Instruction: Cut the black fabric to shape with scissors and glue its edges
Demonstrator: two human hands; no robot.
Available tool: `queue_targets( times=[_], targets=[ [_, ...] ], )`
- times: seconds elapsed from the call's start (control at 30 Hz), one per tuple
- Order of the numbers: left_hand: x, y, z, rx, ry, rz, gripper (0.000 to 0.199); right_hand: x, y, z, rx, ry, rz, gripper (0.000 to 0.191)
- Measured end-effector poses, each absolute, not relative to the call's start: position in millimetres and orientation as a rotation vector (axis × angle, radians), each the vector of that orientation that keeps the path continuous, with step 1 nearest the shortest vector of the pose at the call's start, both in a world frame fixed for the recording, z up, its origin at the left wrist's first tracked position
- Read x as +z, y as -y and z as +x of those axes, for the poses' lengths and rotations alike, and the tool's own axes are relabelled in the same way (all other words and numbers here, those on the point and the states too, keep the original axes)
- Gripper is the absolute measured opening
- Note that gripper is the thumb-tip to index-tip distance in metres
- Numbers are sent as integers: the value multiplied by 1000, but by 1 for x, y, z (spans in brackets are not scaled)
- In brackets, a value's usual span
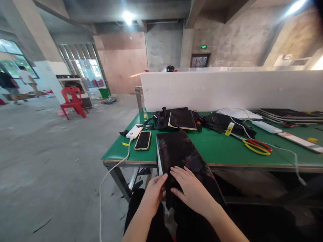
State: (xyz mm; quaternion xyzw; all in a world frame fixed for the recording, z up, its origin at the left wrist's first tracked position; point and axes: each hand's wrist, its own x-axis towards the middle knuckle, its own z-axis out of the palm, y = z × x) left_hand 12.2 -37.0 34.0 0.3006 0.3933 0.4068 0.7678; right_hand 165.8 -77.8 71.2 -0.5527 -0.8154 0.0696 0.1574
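Note:
A flat board covered in dark floral fabric (176, 148) rests partly on the green table and reaches over its front edge toward my lap. Its pale edge shows along the left side. My left hand (155, 191) pinches the fabric at the board's near left edge, thumb on top and fingers curled beneath. Spread flat on the dark surface, my right hand (189, 188) presses on the board just right of my left hand. A second, smaller fabric-covered board (182, 119) lies farther back on black cloth scraps.
On the green table (116, 149) lie a phone (143, 140), a white power bank (134, 131), a glue stick (229, 129), scissors (257, 147) and stacked dark boards (290, 116). A white panel (227, 89) stands behind. A cable hangs off the left edge.

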Motion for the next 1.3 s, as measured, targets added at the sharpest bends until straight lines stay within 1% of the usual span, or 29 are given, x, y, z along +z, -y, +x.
queue_targets(
  times=[0.17, 0.33, 0.47, 0.53, 0.63, 0.87, 0.97, 1.13, 1.3],
  targets=[
    [35, 36, 15, 869, -846, 734, 28, 73, 79, 167, 195, 2312, -1569, 52],
    [33, 37, 17, 945, -859, 654, 20, 76, 81, 168, 154, 2293, -1553, 52],
    [34, 37, 17, 971, -846, 604, 20, 71, 81, 166, 134, 2274, -1545, 53],
    [37, 38, 16, 936, -833, 645, 23, 66, 80, 165, 139, 2277, -1542, 54],
    [40, 38, 13, 896, -814, 756, 31, 61, 79, 164, 143, 2291, -1536, 54],
    [33, 39, 8, 884, -960, 758, 49, 68, 80, 165, 148, 2323, -1528, 56],
    [37, 42, 10, 885, -936, 770, 47, 69, 79, 165, 141, 2318, -1519, 57],
    [39, 46, 13, 880, -956, 768, 35, 66, 79, 165, 127, 2323, -1510, 57],
    [37, 46, 12, 860, -947, 822, 37, 67, 80, 168, 115, 2353, -1491, 55]
  ],
)
